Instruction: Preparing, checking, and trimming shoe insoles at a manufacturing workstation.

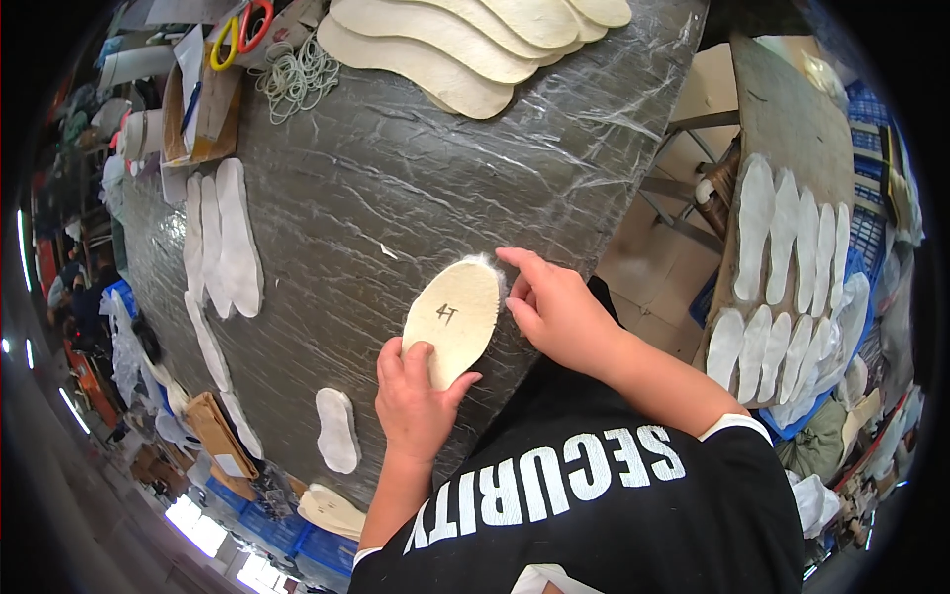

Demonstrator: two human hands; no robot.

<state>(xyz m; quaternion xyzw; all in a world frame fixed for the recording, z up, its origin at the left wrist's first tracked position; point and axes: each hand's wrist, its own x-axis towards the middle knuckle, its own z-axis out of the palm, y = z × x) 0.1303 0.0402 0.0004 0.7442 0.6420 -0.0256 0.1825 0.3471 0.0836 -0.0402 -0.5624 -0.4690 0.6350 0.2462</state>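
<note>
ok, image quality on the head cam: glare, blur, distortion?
Head view: streaky glare on the plastic-covered table; insole in the left hand looks sharp; bright panes at lower left blown out; far-left clutter soft; fisheye warping toward the rim, black vignetting around it.

Dark tabletop (327,218) beneath white insoles (237,243), cream soles (416,54) and tangled, perhaps elastic bands (295,83)

Left hand (416,408): holds a cream insole (453,322) by its lower end
Right hand (556,305): finger and thumb beside the insole's fuzzy right edge
Counter (346,208): dark, under wrinkled film
Far side: fanned cream pieces (411,59), pale bands (297,81)
Left side: overlapping white insoles (237,238)
Right board (792,119): white pieces (757,228) in two rows
</note>
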